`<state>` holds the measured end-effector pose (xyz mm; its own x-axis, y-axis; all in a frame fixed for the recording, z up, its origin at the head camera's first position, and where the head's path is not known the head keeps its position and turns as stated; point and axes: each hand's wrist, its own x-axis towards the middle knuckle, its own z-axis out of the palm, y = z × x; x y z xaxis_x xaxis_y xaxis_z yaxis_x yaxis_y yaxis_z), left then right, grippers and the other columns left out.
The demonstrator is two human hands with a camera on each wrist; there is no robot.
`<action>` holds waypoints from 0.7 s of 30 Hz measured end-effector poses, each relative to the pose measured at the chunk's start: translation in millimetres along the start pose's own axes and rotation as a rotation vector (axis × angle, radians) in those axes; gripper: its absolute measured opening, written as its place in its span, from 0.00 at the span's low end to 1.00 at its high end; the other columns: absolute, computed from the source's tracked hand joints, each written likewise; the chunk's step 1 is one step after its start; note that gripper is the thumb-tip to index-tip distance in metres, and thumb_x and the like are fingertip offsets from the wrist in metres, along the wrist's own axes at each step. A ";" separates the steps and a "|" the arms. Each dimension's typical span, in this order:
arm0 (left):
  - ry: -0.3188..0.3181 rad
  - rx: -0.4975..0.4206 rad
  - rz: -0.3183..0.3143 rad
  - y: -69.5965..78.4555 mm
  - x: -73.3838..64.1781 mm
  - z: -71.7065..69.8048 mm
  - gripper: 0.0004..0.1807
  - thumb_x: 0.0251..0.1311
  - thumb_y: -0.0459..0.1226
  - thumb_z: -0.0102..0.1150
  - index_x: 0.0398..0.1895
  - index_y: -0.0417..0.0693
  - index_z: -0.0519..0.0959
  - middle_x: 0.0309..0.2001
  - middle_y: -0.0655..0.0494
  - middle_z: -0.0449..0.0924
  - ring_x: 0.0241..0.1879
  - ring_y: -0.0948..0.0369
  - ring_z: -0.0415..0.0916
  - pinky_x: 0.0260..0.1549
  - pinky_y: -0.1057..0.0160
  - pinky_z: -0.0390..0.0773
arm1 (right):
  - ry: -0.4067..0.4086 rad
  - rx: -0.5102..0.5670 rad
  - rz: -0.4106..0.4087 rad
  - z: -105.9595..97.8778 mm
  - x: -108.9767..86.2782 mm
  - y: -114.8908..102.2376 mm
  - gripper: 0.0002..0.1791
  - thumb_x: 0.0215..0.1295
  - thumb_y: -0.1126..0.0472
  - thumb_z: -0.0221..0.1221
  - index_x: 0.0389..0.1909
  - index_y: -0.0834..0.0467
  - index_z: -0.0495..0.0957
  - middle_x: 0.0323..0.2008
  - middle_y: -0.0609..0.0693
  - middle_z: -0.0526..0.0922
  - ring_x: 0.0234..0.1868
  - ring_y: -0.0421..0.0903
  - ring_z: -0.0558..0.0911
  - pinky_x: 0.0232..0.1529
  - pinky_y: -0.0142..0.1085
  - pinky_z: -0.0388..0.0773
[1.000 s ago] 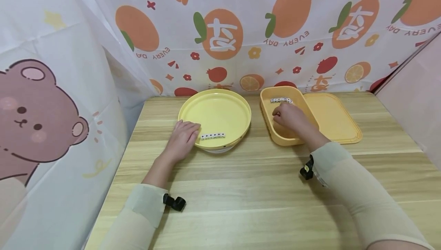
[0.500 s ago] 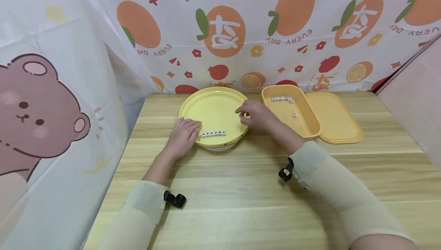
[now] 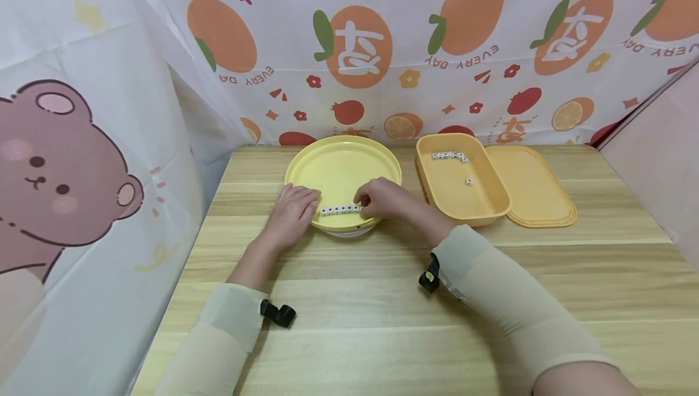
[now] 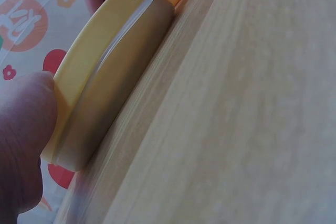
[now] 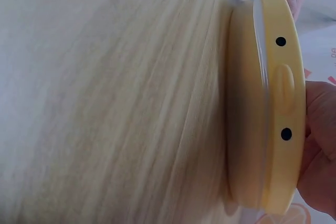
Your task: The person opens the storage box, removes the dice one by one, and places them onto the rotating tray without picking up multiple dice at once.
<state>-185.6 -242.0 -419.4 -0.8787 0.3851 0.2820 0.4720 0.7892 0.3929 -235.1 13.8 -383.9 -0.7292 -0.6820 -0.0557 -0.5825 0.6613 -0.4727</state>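
Item 1: round yellow tray (image 3: 338,171), on worktop (image 3: 349,311) nr far edge, L of ctr. Shallow, raised rim; near side w/ black dots (image 5: 281,41) flanking raised tab (image 5: 284,88), pale band below.

Item 2: dice row (image 3: 340,210), in tray, along near side; white cubes in line, upper faces w/ single dark pip.

Item 3: L hand (image 3: 292,211), at tray's L rim, fingers loosely extended, resting on it; nothing gripped.

Item 4: R hand (image 3: 382,198), over tray's near R side, fingers curled in, nearly closed, at R end of dice row; appears to pinch a die (image 3: 360,208), mostly hidden by fingers.

Item 5: orange-yellow box (image 3: 450,196), rect., open, nr far edge, R of ctr. Contents: second row of dice (image 3: 448,156) nr far end, markings too small to read; lone die (image 3: 468,182) apart, nearer middle.

Item 6: flat lid (image 3: 535,184), same colour, just R of box, nr worktop's far R corner.

Item 7: printed cloth (image 3: 409,77) behind far edge: oranges, flowers; "EVERY DAY" repeated, legible; white characters on some oranges, unread. Side cloth, L: brown bear (image 3: 60,177).

Item 8: black wrist devices (image 3: 278,313), one per cuff, light sleeves.
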 end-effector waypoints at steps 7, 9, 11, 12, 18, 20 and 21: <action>0.000 0.007 0.003 -0.2 0.4 -0.7 0.21 0.74 0.40 0.43 0.60 0.38 0.77 0.60 0.44 0.78 0.64 0.47 0.68 0.74 0.45 0.44 | -0.017 0.004 0.125 -0.8 0.8 -2.8 0.10 0.54 0.59 0.70 0.37 0.57 0.86 0.29 0.46 0.83 0.32 0.42 0.77 0.38 0.33 0.75; 0.005 0.009 0.006 -0.5 0.3 -0.3 0.21 0.74 0.40 0.43 0.60 0.38 0.77 0.60 0.43 0.78 0.64 0.47 0.68 0.74 0.45 0.45 | -0.026 0.000 0.156 -1.9 0.6 -4.2 0.08 0.54 0.58 0.70 0.34 0.56 0.86 0.28 0.46 0.83 0.32 0.43 0.77 0.36 0.33 0.75; 0.007 0.009 0.007 -0.1 0.1 -0.4 0.21 0.74 0.40 0.43 0.60 0.38 0.77 0.59 0.43 0.79 0.64 0.47 0.68 0.74 0.45 0.45 | -0.035 -0.007 0.166 -2.4 0.8 -4.8 0.06 0.54 0.58 0.70 0.31 0.56 0.86 0.27 0.46 0.83 0.31 0.43 0.77 0.35 0.32 0.74; 0.007 0.008 0.007 0.3 0.1 -0.6 0.21 0.74 0.40 0.43 0.60 0.38 0.77 0.59 0.43 0.79 0.64 0.47 0.68 0.74 0.45 0.45 | -0.037 -0.010 0.171 -2.6 0.7 -5.0 0.05 0.55 0.58 0.70 0.30 0.55 0.86 0.27 0.45 0.83 0.31 0.43 0.77 0.34 0.32 0.74; 0.000 0.005 0.004 1.3 -0.2 -0.7 0.21 0.74 0.40 0.43 0.60 0.38 0.77 0.59 0.44 0.79 0.64 0.47 0.68 0.74 0.45 0.44 | -0.029 -0.022 0.173 -2.4 0.2 -4.8 0.03 0.54 0.60 0.68 0.27 0.55 0.85 0.26 0.45 0.83 0.31 0.42 0.76 0.32 0.31 0.73; -0.001 0.006 0.003 1.2 -0.4 -0.3 0.21 0.74 0.39 0.43 0.60 0.38 0.77 0.59 0.44 0.79 0.64 0.47 0.68 0.74 0.45 0.44 | -0.028 -0.023 0.170 -1.9 0.5 -4.8 0.02 0.54 0.60 0.68 0.27 0.55 0.85 0.26 0.45 0.83 0.31 0.43 0.76 0.33 0.31 0.73; -0.001 0.005 0.002 1.5 -0.4 -0.6 0.21 0.74 0.39 0.43 0.60 0.38 0.77 0.59 0.44 0.79 0.64 0.47 0.68 0.74 0.45 0.44 | -0.027 -0.024 0.169 -1.8 0.5 -5.0 0.02 0.54 0.60 0.68 0.27 0.55 0.85 0.26 0.45 0.83 0.31 0.43 0.76 0.33 0.32 0.73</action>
<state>-184.5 -241.3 -418.4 -0.8778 0.3873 0.2820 0.4734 0.7910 0.3875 -233.2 10.7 -380.0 -0.8079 -0.5683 -0.1560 -0.4612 0.7744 -0.4331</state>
